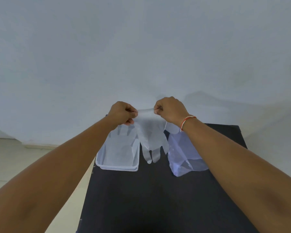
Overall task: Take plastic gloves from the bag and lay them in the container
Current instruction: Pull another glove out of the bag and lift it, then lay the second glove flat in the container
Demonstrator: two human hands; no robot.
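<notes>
Both hands share the grip: the left hand (pixel 123 113) and the right hand (pixel 170 109) each pinch one corner of the cuff of a clear plastic glove (pixel 151 140), thumb and curled fingers clamped on the thin film, so the cuff is stretched level between them. That glove hangs fingers-down above the dark tabletop (pixel 158 199), in the gap between the container (pixel 118 167) on the left and the bag (pixel 185 158) on the right. Its fingertips look close to the tabletop, though whether they touch it is hard to tell. Inside the clear rectangular container at least one glove (pixel 123 145) already lies flat, its fingers pointing away from the person. A red and white thread bracelet (pixel 187 121) circles the right wrist. Beyond the tabletop stands a pale wall (pixel 141 47).
</notes>
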